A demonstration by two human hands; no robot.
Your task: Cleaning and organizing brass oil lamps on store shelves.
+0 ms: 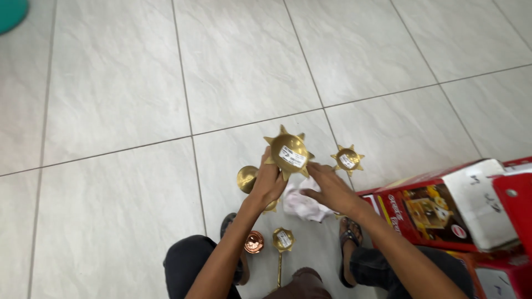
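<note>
Person seated low over a pale tiled floor [111, 83], feet in sandals either side of the work.

Left hand [267, 184]: fingers clamped on the underside of a large star-rimmed brass lamp bowl [288, 153], held up off the floor and tipped toward the camera so its inner face, bearing a white sticker, is in view.

Right hand [331, 188]: fingers spread apart, fingertips touching the bowl's right edge; palm hovers over a crumpled white cloth [302, 204] lying on the floor just below. It steadies the bowl, not gripping.

Around it, on the floor: 1 small star bowl [348, 159] just right of the held one; 1 round brass dome [246, 178] partly behind the left wrist; 1 copper cup [254, 242] and 1 small star bowl on a stem [283, 240] between the knees. Red cartons [443, 207] stacked at right.
</note>
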